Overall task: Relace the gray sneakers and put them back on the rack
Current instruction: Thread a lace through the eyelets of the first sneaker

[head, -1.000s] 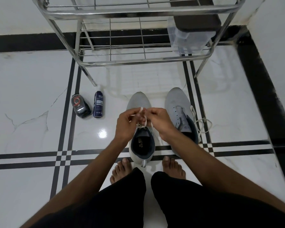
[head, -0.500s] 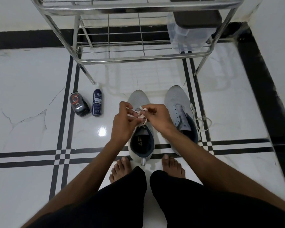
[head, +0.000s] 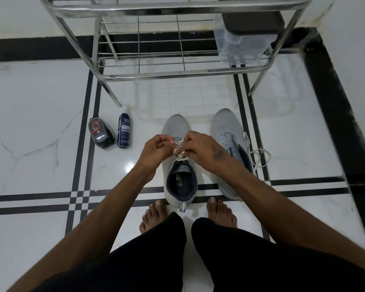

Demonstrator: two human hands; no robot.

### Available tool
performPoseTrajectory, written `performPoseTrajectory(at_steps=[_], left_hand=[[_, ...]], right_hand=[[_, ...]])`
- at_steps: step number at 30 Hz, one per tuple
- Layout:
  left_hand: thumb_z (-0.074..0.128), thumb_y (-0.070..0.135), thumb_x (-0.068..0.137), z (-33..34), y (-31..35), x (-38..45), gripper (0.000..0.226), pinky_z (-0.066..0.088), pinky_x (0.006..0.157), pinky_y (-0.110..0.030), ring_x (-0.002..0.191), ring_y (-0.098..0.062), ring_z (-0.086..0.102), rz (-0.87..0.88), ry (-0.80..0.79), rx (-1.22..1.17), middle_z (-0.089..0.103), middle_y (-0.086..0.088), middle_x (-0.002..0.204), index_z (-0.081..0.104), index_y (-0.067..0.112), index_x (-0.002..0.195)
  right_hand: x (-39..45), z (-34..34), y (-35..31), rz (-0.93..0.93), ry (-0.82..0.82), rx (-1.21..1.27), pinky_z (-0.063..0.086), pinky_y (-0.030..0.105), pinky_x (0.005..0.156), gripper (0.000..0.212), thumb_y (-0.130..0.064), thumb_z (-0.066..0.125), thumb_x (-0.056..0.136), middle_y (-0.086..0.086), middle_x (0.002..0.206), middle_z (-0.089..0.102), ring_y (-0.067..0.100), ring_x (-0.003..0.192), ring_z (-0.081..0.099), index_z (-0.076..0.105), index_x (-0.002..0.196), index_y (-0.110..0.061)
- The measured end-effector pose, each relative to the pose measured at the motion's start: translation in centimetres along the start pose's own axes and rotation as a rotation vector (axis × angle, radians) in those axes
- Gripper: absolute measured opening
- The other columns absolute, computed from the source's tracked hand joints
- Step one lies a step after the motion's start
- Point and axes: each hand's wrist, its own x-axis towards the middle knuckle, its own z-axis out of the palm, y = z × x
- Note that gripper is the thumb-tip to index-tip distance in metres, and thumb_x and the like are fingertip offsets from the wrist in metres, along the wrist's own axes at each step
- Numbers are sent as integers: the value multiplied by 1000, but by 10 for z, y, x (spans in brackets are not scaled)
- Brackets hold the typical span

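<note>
Two gray sneakers stand on the white floor in front of my bare feet. The left sneaker [head: 176, 125] has its white lace [head: 180, 152] bunched over the tongue. My left hand [head: 155, 149] and my right hand [head: 200, 150] meet above it, each pinching a part of that lace. The right sneaker [head: 223, 125] stands beside it, partly behind my right forearm, with its white lace [head: 256, 153] hanging loose to the floor on its right side. The metal shoe rack [head: 177, 72] stands just beyond the sneakers.
A dark blue spray bottle [head: 124, 131] and a black shoe-polish container [head: 100, 133] lie on the floor left of the sneakers. A clear box with a dark lid [head: 244, 39] sits on the rack's lower shelf at the right. A wall [head: 354, 60] closes the right side.
Both hands have kept working the left sneaker's lace, shifting slightly toward the toe; the lace loops now sit tighter between the fingers. The sneakers have not moved.
</note>
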Motion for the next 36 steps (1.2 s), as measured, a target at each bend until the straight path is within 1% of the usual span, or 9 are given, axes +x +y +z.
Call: performPoseTrajectory(at_steps=[4, 8, 12, 14, 16, 19, 23, 28, 36], left_hand=[[47, -6, 97, -5, 6, -2, 27, 57, 76, -25, 89, -20, 70, -55, -84, 25, 74, -7, 99, 63, 9, 113], [61, -11, 88, -15, 10, -5, 33, 55, 86, -23, 93, -16, 71, -20, -293, 180, 74, -14, 104, 67, 3, 117], [71, -2, 84, -18, 11, 3, 19, 54, 79, -21, 83, -10, 71, 207, -64, 457, 76, -3, 91, 76, 12, 96], [75, 9, 84, -25, 10, 5, 13, 49, 73, -15, 80, -6, 68, 314, 77, 739, 76, 5, 87, 78, 19, 92], [75, 13, 85, -37, 8, 0, 10, 43, 68, -15, 78, -5, 66, 354, 156, 888, 75, 8, 85, 79, 21, 90], [74, 14, 85, -49, -3, -8, 10, 44, 69, -21, 79, -9, 67, 356, 192, 953, 76, 6, 87, 78, 20, 92], [68, 22, 92, -41, -11, -16, 19, 50, 78, -26, 89, -14, 70, 291, 252, 875, 74, 3, 105, 73, 21, 110], [71, 57, 81, -30, -24, -48, 60, 48, 75, -20, 90, -7, 69, 106, 147, 807, 67, 9, 117, 63, 24, 130], [68, 16, 85, -47, -29, -56, 39, 48, 74, -21, 92, -12, 73, 142, 192, 867, 74, -1, 112, 70, 23, 123]], right_hand=[[-2, 14, -8, 7, 91, -78, 50, 40, 75, 20, -10, 60, 94, 14, 107, 57, 29, 90, 58, 72, 110, -8], [-8, 29, -11, -20, 254, -50, 43, 17, 63, 11, 1, 72, 83, 12, 92, 58, 13, 73, 56, 73, 94, -2], [-11, 24, -14, -13, 400, 78, 40, 0, 69, 11, 11, 67, 82, 12, 89, 61, 4, 77, 53, 71, 88, 4], [-15, 24, -7, 56, 435, 22, 49, 16, 64, 10, 3, 72, 80, 5, 88, 64, 10, 78, 56, 71, 82, -7], [-26, 26, 7, 139, 404, -86, 49, 32, 54, 15, -1, 77, 76, 1, 85, 61, 19, 77, 57, 68, 78, -13], [-43, 33, 19, 179, 270, -167, 44, 28, 50, 29, 8, 81, 63, 1, 81, 58, 20, 69, 57, 66, 74, -13], [-42, 32, 9, 346, 221, 30, 50, 32, 73, 10, -13, 65, 89, 0, 98, 60, 17, 83, 59, 69, 98, -14], [-48, 25, -8, 554, -63, 324, 51, 34, 92, 69, -36, 70, 86, -7, 113, 55, 20, 106, 60, 39, 147, -26], [-24, 45, -34, 497, -27, 380, 55, 30, 80, 40, -9, 65, 86, 3, 104, 72, 22, 86, 68, 65, 125, -16]])
